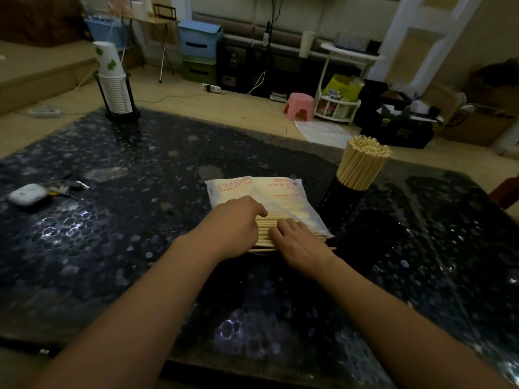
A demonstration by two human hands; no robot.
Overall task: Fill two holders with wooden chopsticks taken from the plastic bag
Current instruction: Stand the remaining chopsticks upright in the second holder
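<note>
My left hand (234,224) lies on the white plastic bag (269,196) at the middle of the dark speckled surface (140,164), its fingers curled over the near edge of the bag and the bundle of wooden chopsticks (265,233) that sticks out of it. My right hand (299,241) is just beside it at four o'clock, palm down on the same bundle, fingers bent over the sticks; I cannot tell whether they truly grip any. The bag carries red print and lies flat, its mouth toward me.

At two o'clock from the bag stands a black perforated holder (341,203), touching or nearly touching the bag's right edge, packed with upright chopsticks (362,164) fanning out at the top. A second black holder (376,234) stands nearer me at three o'clock from my right hand; its inside is too dark to read.

At ten o'clock, far across the surface, a stack of paper cups (113,82) sits in a black rack. At nine o'clock lie a small white case (26,194) and some keys (70,186).
</note>
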